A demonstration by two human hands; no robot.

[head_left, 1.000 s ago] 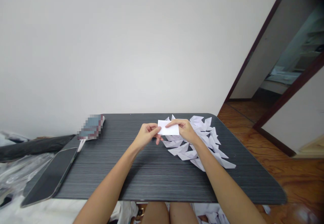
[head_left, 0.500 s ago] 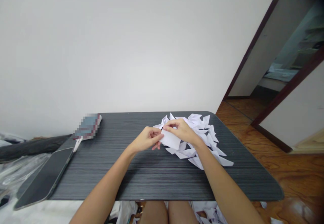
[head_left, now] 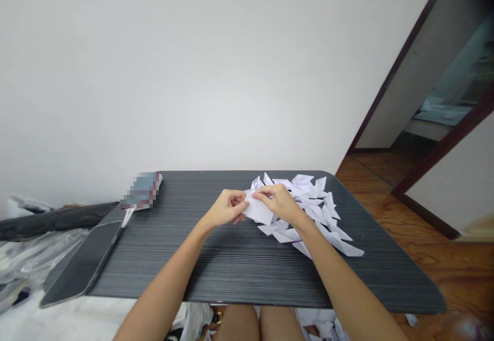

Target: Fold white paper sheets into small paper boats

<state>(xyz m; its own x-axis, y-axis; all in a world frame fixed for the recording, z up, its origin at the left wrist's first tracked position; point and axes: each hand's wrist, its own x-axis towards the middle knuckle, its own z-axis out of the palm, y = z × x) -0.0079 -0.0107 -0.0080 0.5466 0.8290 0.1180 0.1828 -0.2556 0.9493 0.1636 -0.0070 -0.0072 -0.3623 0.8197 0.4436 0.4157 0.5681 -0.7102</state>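
A white sheet of paper [head_left: 258,211] is held up between my two hands, above the dark table. My left hand [head_left: 228,207] pinches its left edge between thumb and fingers. The thumb and fingertips of my right hand [head_left: 278,200] are closed on its upper edge. Behind and to the right of the sheet spreads a pile of folded white paper pieces [head_left: 332,232], partly covered by my right hand and forearm.
The black table [head_left: 247,274] stands against a white wall. At its left lie a book [head_left: 142,189], blurred out, and a tablet [head_left: 83,264] over the edge. Clear plastic and a dark roll [head_left: 57,220] lie beyond. More white paper [head_left: 324,325] is below the table.
The view has swung slightly left, so things sit further right. My right fingers have shifted a little on the paper's upper edge; both hands keep hold of it.
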